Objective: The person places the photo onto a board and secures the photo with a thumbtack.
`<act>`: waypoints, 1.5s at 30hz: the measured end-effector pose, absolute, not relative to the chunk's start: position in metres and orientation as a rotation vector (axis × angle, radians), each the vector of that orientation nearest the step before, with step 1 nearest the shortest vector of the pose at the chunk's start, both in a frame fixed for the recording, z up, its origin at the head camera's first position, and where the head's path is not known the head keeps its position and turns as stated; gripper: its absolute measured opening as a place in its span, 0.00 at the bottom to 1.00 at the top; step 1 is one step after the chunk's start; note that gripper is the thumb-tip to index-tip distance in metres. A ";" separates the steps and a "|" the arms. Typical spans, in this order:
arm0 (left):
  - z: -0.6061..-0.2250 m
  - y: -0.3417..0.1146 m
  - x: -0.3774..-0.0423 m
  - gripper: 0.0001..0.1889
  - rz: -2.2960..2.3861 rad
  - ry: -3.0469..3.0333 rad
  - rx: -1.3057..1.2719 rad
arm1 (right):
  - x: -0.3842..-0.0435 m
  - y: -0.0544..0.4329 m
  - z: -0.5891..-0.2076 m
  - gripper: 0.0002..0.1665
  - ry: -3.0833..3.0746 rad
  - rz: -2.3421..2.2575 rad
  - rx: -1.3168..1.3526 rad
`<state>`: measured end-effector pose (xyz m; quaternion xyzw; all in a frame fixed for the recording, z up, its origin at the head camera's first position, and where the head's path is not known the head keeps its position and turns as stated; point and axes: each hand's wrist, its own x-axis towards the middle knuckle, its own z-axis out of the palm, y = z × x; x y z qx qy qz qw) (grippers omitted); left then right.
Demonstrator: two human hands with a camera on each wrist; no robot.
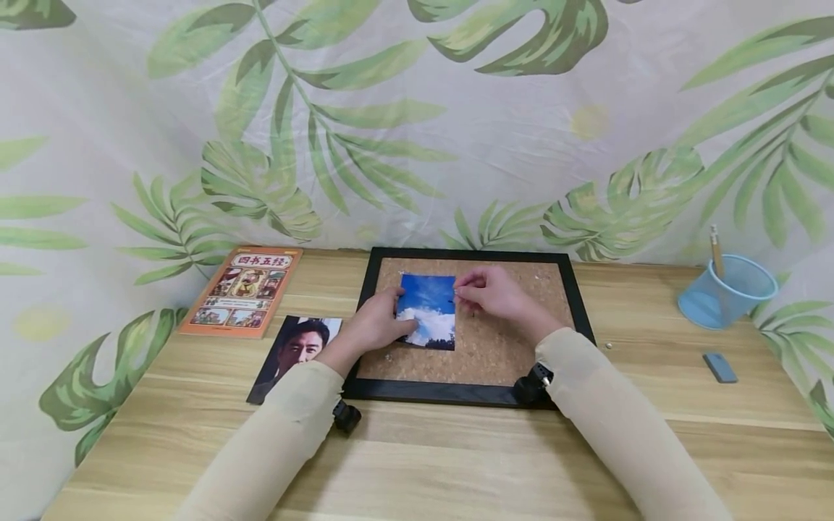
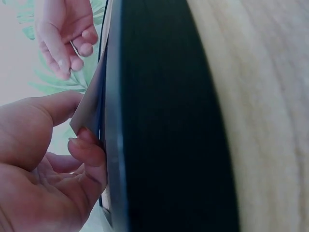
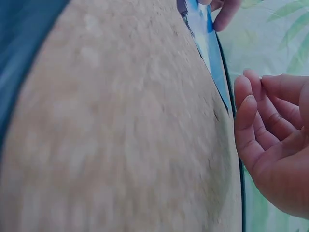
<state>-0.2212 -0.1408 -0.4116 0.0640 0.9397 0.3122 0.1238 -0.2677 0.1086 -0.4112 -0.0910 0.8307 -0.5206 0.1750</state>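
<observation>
A photo of blue sky and white clouds (image 1: pixel 426 304) lies over the cork board (image 1: pixel 495 354), part of it bent up from the cork in the left wrist view. My left hand (image 1: pixel 378 320) holds its left side, the thumb across the picture's face. Close by the photo's right edge is my right hand (image 1: pixel 498 293), whose thumb and index finger pinch a tiny push pin (image 3: pixel 260 78). Most of that pin is hidden by the fingertips.
A portrait photo (image 1: pixel 287 369) lies left of the board, partly behind my left arm. Farther left is an orange book (image 1: pixel 241 293). At right stand a blue mesh cup (image 1: pixel 730 297) holding a pencil (image 1: pixel 717 253), a grey-blue eraser (image 1: pixel 719 367) and a loose pin (image 1: pixel 609 345).
</observation>
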 end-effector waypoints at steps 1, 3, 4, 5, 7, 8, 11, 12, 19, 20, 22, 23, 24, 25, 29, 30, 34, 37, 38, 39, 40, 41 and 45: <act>-0.412 -0.141 -0.222 0.41 0.908 2.740 0.182 | -0.269 0.105 -0.413 0.11 2.343 -1.483 -0.249; -0.413 -0.142 -0.223 0.41 0.902 2.738 0.181 | -0.273 0.099 -0.416 0.11 2.319 -1.503 -0.234; -0.413 -0.142 -0.223 0.41 0.902 2.737 0.181 | -0.275 0.097 -0.418 0.11 2.310 -1.509 -0.223; -0.413 -0.142 -0.223 0.41 0.903 2.735 0.183 | -0.277 0.094 -0.419 0.11 2.308 -1.512 -0.216; -0.413 -0.143 -0.223 0.41 0.906 2.732 0.189 | -0.281 0.090 -0.420 0.12 2.306 -1.517 -0.213; -0.413 -0.143 -0.223 0.41 0.906 2.731 0.191 | -0.284 0.087 -0.420 0.12 2.312 -1.517 -0.212; -0.418 -0.144 -0.226 0.41 0.894 2.746 0.212 | -0.290 0.081 -0.419 0.12 2.330 -1.514 -0.212; -0.418 -0.144 -0.227 0.40 0.890 2.748 0.215 | -0.292 0.080 -0.418 0.12 2.338 -1.509 -0.211; -0.416 -0.142 -0.226 0.41 0.910 2.744 0.243 | -0.302 0.073 -0.411 0.11 2.365 -1.461 -0.235; -0.416 -0.142 -0.226 0.41 0.908 2.746 0.244 | -0.303 0.072 -0.410 0.11 2.369 -1.449 -0.242; -0.411 -0.141 -0.222 0.41 0.911 2.736 0.233 | -0.306 0.070 -0.410 0.11 2.375 -1.427 -0.253; -0.411 -0.141 -0.222 0.41 0.904 2.740 0.231 | -0.308 0.069 -0.411 0.11 2.379 -1.410 -0.257; -0.412 -0.141 -0.222 0.41 0.897 2.744 0.229 | -0.309 0.068 -0.411 0.11 2.379 -1.396 -0.259; -0.412 -0.141 -0.222 0.40 0.892 2.747 0.226 | -0.311 0.067 -0.412 0.11 2.384 -1.378 -0.263; -0.412 -0.142 -0.221 0.40 0.883 2.753 0.221 | -0.318 0.061 -0.414 0.10 2.417 -1.296 -0.282; -0.412 -0.142 -0.221 0.40 0.889 2.752 0.219 | -0.319 0.060 -0.414 0.10 2.428 -1.273 -0.289; -0.413 -0.141 -0.220 0.40 0.908 2.755 0.225 | -0.323 0.055 -0.414 0.09 2.464 -1.197 -0.302; -0.418 -0.144 -0.222 0.41 0.910 2.767 0.251 | -0.325 0.050 -0.413 0.10 2.492 -1.129 -0.310; -0.418 -0.144 -0.222 0.41 0.910 2.766 0.253 | -0.325 0.049 -0.412 0.10 2.503 -1.106 -0.309; -0.418 -0.144 -0.222 0.40 0.909 2.766 0.257 | -0.325 0.047 -0.412 0.10 2.516 -1.080 -0.309; -0.419 -0.144 -0.222 0.40 0.908 2.766 0.257 | -0.325 0.045 -0.411 0.10 2.527 -1.058 -0.304; -0.419 -0.145 -0.222 0.40 0.906 2.767 0.260 | -0.325 0.044 -0.410 0.10 2.537 -1.037 -0.296; -0.416 -0.143 -0.221 0.39 0.908 2.759 0.243 | -0.326 0.039 -0.408 0.10 2.568 -0.968 -0.255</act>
